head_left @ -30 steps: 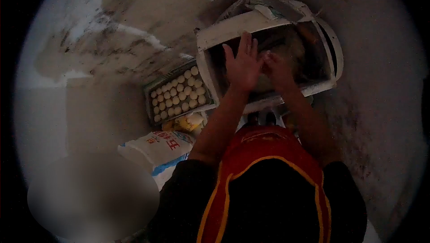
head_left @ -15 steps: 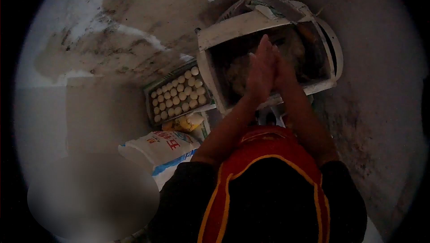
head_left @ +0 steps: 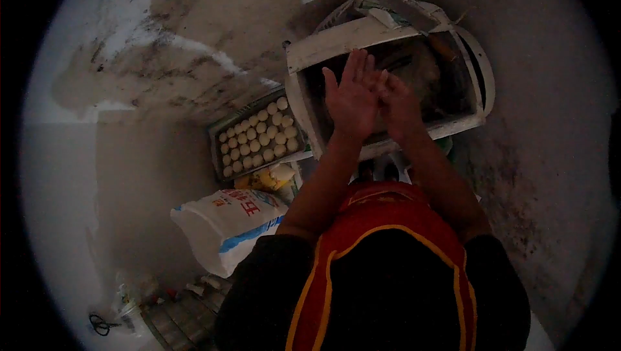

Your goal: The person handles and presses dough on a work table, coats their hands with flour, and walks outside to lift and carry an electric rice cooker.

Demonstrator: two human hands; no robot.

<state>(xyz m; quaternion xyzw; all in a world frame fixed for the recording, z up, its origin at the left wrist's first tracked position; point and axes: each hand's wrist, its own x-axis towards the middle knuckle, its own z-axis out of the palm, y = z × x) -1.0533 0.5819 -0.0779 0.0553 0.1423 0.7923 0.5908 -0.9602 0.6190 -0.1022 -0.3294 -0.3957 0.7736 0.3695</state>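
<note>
Both of my hands are above a wide, pale-rimmed bin [head_left: 336,45]. My left hand [head_left: 352,102] is turned palm up, with its fingers stretched and the thumb spread out to the side; nothing shows on the palm. Touching it from the right is my right hand [head_left: 401,105], its fingers loosely bent near the left fingers. I see nothing held in it. Beneath the hands, inside the dark bin, lies a pale mass [head_left: 417,69] that the dim light leaves unclear.
Left of the bin, a tray [head_left: 218,164] holds rows of round, whitish balls [head_left: 261,127]. Nearer me are a yellow bag [head_left: 255,179] and a white sack [head_left: 213,221] with red lettering and a blue stripe. Black-handled scissors [head_left: 100,325] lie at the lower left.
My hands were pressed palm to palm. Now they have parted, the left moving left and turning palm up. A blurred patch at the lower left is gone, and scissors show there.
</note>
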